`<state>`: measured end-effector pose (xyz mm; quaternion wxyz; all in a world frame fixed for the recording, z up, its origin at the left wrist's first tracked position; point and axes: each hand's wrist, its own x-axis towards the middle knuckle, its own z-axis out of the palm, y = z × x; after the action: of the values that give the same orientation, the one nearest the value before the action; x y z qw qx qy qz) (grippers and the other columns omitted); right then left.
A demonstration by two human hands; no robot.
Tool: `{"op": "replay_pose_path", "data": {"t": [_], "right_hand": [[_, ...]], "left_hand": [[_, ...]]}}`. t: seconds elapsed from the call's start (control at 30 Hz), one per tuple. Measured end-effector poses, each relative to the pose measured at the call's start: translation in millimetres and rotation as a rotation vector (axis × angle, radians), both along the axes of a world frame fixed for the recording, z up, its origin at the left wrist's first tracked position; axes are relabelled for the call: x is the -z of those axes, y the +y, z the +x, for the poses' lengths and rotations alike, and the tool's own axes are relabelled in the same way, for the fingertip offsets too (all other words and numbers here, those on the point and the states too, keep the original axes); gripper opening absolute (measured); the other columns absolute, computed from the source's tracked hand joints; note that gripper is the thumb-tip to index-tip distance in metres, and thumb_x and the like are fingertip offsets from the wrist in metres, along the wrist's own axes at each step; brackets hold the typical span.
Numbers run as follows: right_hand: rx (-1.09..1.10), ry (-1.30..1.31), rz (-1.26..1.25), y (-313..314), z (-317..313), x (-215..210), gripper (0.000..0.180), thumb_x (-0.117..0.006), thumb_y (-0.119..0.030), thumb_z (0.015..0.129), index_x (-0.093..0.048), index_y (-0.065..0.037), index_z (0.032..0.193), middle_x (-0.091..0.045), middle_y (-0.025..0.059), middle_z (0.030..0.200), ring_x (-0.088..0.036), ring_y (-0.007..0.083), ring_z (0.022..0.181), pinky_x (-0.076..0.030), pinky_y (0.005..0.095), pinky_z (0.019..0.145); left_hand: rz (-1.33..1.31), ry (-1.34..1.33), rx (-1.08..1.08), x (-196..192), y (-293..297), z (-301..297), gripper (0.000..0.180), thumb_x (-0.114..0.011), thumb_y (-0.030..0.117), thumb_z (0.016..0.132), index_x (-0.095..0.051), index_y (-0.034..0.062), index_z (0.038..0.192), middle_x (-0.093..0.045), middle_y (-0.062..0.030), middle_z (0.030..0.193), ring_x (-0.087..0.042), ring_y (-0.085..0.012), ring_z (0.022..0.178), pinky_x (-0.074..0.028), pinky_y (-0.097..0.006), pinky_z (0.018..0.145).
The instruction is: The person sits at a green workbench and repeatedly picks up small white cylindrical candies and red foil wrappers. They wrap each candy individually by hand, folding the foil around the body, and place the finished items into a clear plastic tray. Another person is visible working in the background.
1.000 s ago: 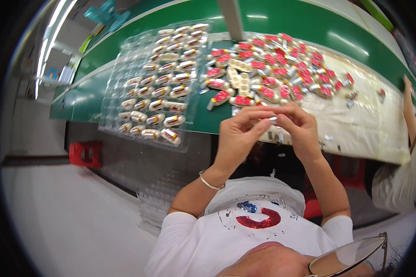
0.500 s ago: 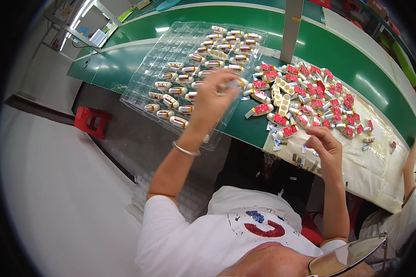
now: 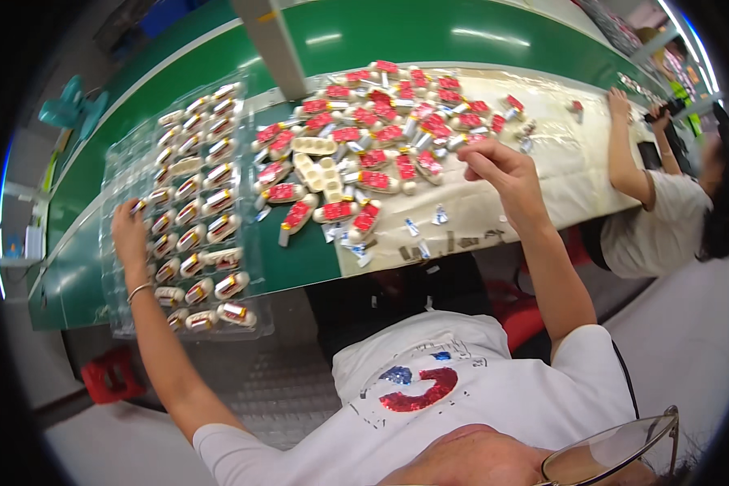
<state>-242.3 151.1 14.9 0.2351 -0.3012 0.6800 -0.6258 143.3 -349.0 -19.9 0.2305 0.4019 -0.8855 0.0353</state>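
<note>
Left hand [image 3: 130, 231] fingers down on clear tray [image 3: 117, 182] of seated pieces, apparently setting one; right hand [image 3: 494, 166] pinched over loose red-capped pieces [image 3: 381, 154] on bench, likely picking another for an empty pocket.

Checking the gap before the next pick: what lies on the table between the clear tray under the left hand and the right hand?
In the head view, between tray and right hand lies a heap of red-topped pieces with bare cream ones.
</note>
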Motion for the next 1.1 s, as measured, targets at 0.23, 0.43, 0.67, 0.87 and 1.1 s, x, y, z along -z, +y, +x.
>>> {"op": "replay_pose_path", "data": {"t": [0.23,0.43,0.67,0.87,1.1], "right_hand": [[-0.022,0.322,0.065,1,-9,17,0.017,-0.067,-0.006,0.087,-0.071,-0.005,0.103,-0.063,0.0044,0.099,-0.061,0.0114,0.083,-0.05,0.0256,0.075],[-0.013,0.824,0.213,-17,-3,27,0.022,-0.068,-0.005,0.08,-0.067,-0.01,0.101,-0.061,0.0059,0.097,-0.062,0.025,0.088,-0.049,0.0378,0.076],[-0.057,0.993,0.254,-18,-12,25,0.017,-0.071,-0.008,0.079,-0.065,-0.009,0.095,-0.063,0.0056,0.091,-0.061,0.0237,0.09,-0.046,0.0356,0.079],[-0.153,0.766,-0.018,-2,-1,4,0.017,-0.072,-0.006,0.08,-0.067,-0.005,0.096,-0.067,0.0078,0.092,-0.064,0.0237,0.087,-0.05,0.0344,0.077],[-0.345,0.533,-0.226,10,24,-14,0.023,-0.076,0.002,0.074,-0.069,-0.004,0.095,-0.068,0.0077,0.093,-0.065,0.0206,0.089,-0.052,0.0309,0.078]], "left_hand": [[0.037,-0.08,0.014,8,-21,9,0.034,-0.054,-0.001,0.084,-0.064,0.0074,0.115,-0.063,-0.0125,0.108,-0.062,-0.0311,0.101,-0.048,-0.04,0.09],[0.415,0.432,0.075,-18,51,-35,0.037,-0.06,0.005,0.089,-0.062,0.0077,0.126,-0.066,-0.0078,0.115,-0.064,-0.0197,0.103,-0.049,-0.032,0.09],[0.962,0.294,0.603,-82,281,-137,0.027,-0.067,0.009,0.089,-0.068,0.0041,0.116,-0.071,-0.0066,0.103,-0.065,-0.0127,0.099,-0.051,-0.029,0.088],[1.496,0.457,0.684,-62,357,-183,0.053,-0.063,0.021,0.094,-0.044,-0.0003,0.139,-0.056,-0.0139,0.131,-0.058,-0.0213,0.115,-0.049,-0.033,0.095],[1.908,0.862,0.624,-33,385,-208,0.05,-0.061,0.021,0.096,-0.044,0.0001,0.139,-0.059,-0.0103,0.124,-0.06,-0.0123,0.108,-0.052,-0.027,0.088]]}}
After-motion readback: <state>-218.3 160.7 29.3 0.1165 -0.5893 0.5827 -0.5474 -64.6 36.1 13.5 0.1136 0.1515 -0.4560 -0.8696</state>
